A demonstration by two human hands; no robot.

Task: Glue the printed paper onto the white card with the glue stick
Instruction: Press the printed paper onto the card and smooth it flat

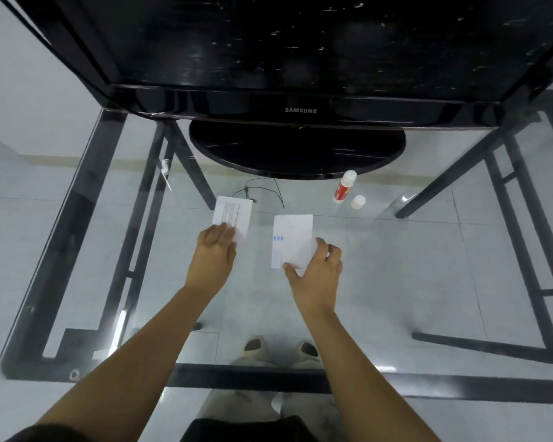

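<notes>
On the glass table [396, 266] I count 2 pieces of paper, 1 glue stick and 1 loose cap, with 2 bare hands reaching in from the near edge.

Furthest left lies the printed paper [233, 215], flat on the glass, lines of small text running along its length. The left hand [216, 250] comes at it from the near side, forearm stretched out, palm down, fingers flat and close together. Its fingertips press on the near end of the sheet; nothing is pinched or lifted.

To the right, apart from the first sheet, lies the white card [292, 237], also flat, with small blue marks near its left edge. The right hand [316, 269] rests at the card's near right corner, palm down, thumb spread out toward the left across the near edge and the fingers curled loosely along the right edge. Whether it is actually gripping the corner or only touching it, I cannot tell.

Further right and farther away, the glue stick [344, 188] stands tilted, red-labelled, its white end up, well apart from both hands. Its white cap [358, 201] sits just beside it on the right, nearer side.

Behind everything, a black Samsung monitor [300, 59] on a round stand fills the far side.
</notes>
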